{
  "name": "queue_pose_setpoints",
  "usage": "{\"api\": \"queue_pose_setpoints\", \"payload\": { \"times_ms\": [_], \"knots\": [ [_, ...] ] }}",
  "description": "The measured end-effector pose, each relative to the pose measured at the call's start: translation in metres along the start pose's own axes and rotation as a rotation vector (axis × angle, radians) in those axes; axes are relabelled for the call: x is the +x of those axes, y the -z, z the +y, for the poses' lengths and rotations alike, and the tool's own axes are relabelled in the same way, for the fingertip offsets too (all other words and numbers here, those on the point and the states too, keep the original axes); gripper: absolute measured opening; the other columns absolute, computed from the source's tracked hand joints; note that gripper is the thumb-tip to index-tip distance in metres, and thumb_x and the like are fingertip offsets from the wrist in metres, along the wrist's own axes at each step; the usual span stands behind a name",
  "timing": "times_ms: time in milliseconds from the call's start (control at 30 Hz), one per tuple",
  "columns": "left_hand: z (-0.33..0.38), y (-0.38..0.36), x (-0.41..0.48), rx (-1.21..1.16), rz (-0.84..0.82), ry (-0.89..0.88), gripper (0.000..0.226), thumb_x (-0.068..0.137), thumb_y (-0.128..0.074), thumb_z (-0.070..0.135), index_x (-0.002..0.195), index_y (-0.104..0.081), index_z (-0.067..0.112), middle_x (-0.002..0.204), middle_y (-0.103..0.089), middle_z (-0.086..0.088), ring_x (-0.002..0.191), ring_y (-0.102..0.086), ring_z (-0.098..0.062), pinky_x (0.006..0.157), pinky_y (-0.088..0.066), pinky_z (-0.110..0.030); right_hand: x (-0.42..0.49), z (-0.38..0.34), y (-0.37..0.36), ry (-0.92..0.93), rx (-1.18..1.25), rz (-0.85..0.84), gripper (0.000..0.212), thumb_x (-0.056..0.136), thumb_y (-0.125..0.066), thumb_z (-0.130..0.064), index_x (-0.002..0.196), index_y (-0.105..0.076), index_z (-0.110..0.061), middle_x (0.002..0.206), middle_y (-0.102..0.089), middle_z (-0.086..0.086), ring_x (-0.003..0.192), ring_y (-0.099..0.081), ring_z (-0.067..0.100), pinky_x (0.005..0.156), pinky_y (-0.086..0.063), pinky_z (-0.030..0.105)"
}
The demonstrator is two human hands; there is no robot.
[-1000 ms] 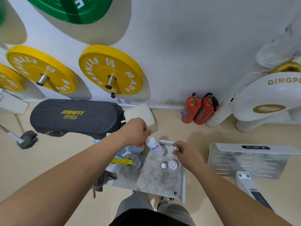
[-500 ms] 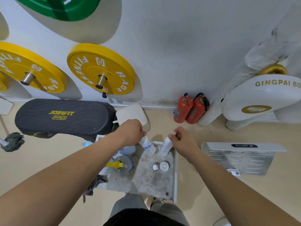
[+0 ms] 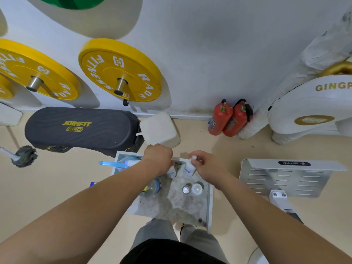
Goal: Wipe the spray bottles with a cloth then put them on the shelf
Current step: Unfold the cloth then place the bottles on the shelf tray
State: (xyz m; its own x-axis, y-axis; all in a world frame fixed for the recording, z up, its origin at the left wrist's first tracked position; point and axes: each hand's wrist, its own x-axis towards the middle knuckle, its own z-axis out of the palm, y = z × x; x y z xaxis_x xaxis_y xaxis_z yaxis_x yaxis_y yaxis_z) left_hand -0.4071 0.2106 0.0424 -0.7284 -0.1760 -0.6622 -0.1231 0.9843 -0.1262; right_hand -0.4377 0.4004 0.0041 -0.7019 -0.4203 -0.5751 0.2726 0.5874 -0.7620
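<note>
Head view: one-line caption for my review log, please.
Left hand holds a half-hidden bottle, right hand a labelled white bottle, both at the back of the stained shelf.

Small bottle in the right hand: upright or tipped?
Roughly upright: right hand pinches small bottle near its cap, base down over the shelf. Contact with it: cannot tell.

Read "JOINFIT PRO" on the black pad (image 3: 82, 128), "FITNESS" and "RADE" on the yellow plate (image 3: 120, 69), and "GINGP" on the white machine (image 3: 312, 103).
</note>
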Motion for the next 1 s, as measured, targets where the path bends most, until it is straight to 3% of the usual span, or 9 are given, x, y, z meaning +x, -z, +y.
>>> {"api": "queue_pose_setpoints", "payload": {
  "times_ms": [133, 267, 333, 467, 567, 700, 867, 933, 1000],
  "knots": [
    [-0.008, -0.009, 0.005, 0.008, -0.007, -0.005, 0.034, 0.104, -0.053, 0.047, 0.115, -0.07, 0.019, 0.119, -0.069, -0.008, 0.122, -0.053, -0.028, 0.099, -0.039, -0.04, 0.005, -0.001, -0.019, 0.023, -0.119, -0.064, 0.028, 0.107, -0.05, -0.021, 0.129, -0.067, -0.022, 0.124, -0.066, -0.002, 0.109, -0.058, 0.015, 0.09, -0.04, 0.023],
    [-0.014, -0.018, 0.006, -0.032, -0.012, -0.006, 0.031, 0.102, -0.055, 0.046, 0.111, -0.07, 0.02, 0.115, -0.068, -0.008, 0.121, -0.053, -0.028, 0.092, -0.039, -0.039, 0.008, 0.002, -0.04, 0.028, -0.147, -0.078, 0.031, 0.108, -0.047, -0.022, 0.133, -0.066, -0.023, 0.124, -0.066, -0.002, 0.106, -0.059, 0.017, 0.084, -0.04, 0.02],
    [-0.014, -0.019, 0.004, -0.061, -0.005, -0.01, 0.033, 0.102, -0.053, 0.048, 0.111, -0.07, 0.021, 0.113, -0.068, -0.008, 0.118, -0.053, -0.027, 0.088, -0.037, -0.039, 0.009, 0.003, -0.048, 0.036, -0.152, -0.078, 0.032, 0.109, -0.047, -0.021, 0.136, -0.065, -0.022, 0.13, -0.066, 0.001, 0.115, -0.061, 0.021, 0.09, -0.041, 0.023],
    [-0.018, -0.017, -0.006, -0.105, 0.058, -0.033, 0.032, 0.105, -0.049, 0.047, 0.105, -0.068, 0.02, 0.099, -0.06, -0.005, 0.104, -0.053, -0.025, 0.079, -0.037, -0.035, 0.008, 0.001, -0.057, 0.065, -0.224, -0.097, 0.031, 0.108, -0.045, -0.013, 0.127, -0.067, -0.021, 0.123, -0.069, 0.008, 0.111, -0.063, 0.031, 0.093, -0.05, 0.04],
    [-0.025, -0.015, -0.016, -0.135, 0.13, -0.023, 0.017, 0.104, -0.054, 0.03, 0.103, -0.067, 0.019, 0.092, -0.053, -0.002, 0.096, -0.053, -0.025, 0.072, -0.036, -0.034, 0.005, -0.002, -0.063, 0.057, -0.242, -0.104, 0.031, 0.105, -0.044, -0.008, 0.116, -0.068, -0.025, 0.114, -0.068, 0.009, 0.1, -0.065, 0.037, 0.082, -0.057, 0.051],
    [-0.035, -0.016, -0.03, -0.222, 0.181, -0.023, 0.013, 0.098, -0.054, 0.013, 0.092, -0.064, 0.019, 0.086, -0.055, -0.003, 0.084, -0.048, -0.026, 0.065, -0.033, -0.033, 0.002, -0.001, -0.069, 0.077, -0.266, -0.084, 0.031, 0.107, -0.045, -0.013, 0.123, -0.067, -0.03, 0.113, -0.07, 0.01, 0.094, -0.068, 0.035, 0.08, -0.057, 0.047],
    [-0.039, -0.02, -0.045, -0.306, 0.208, -0.052, 0.034, 0.094, -0.052, 0.006, 0.067, -0.038, 0.023, 0.073, -0.046, 0.0, 0.083, -0.05, -0.029, 0.062, -0.031, -0.035, -0.007, -0.003, -0.068, 0.076, -0.28, -0.073, 0.039, 0.107, -0.049, -0.016, 0.144, -0.057, -0.027, 0.138, -0.064, 0.011, 0.124, -0.061, 0.034, 0.102, -0.051, 0.044],
    [-0.036, -0.02, -0.052, -0.338, 0.246, -0.102, 0.029, 0.094, -0.051, 0.007, 0.07, -0.046, 0.022, 0.08, -0.052, -0.002, 0.093, -0.056, -0.032, 0.066, -0.039, -0.037, -0.011, -0.007, -0.064, 0.05, -0.289, -0.077, 0.051, 0.106, -0.052, -0.016, 0.155, -0.043, -0.029, 0.155, -0.051, 0.005, 0.139, -0.05, 0.027, 0.11, -0.042, 0.037],
    [-0.03, -0.022, -0.061, -0.361, 0.324, -0.174, 0.016, 0.098, -0.051, 0.011, 0.093, -0.066, 0.014, 0.097, -0.061, -0.006, 0.101, -0.056, -0.029, 0.078, -0.047, -0.041, -0.017, -0.01, -0.058, 0.037, -0.268, -0.033, 0.053, 0.105, -0.055, -0.017, 0.155, -0.043, -0.028, 0.157, -0.049, 0.002, 0.141, -0.048, 0.024, 0.111, -0.038, 0.032]
  ]
}}
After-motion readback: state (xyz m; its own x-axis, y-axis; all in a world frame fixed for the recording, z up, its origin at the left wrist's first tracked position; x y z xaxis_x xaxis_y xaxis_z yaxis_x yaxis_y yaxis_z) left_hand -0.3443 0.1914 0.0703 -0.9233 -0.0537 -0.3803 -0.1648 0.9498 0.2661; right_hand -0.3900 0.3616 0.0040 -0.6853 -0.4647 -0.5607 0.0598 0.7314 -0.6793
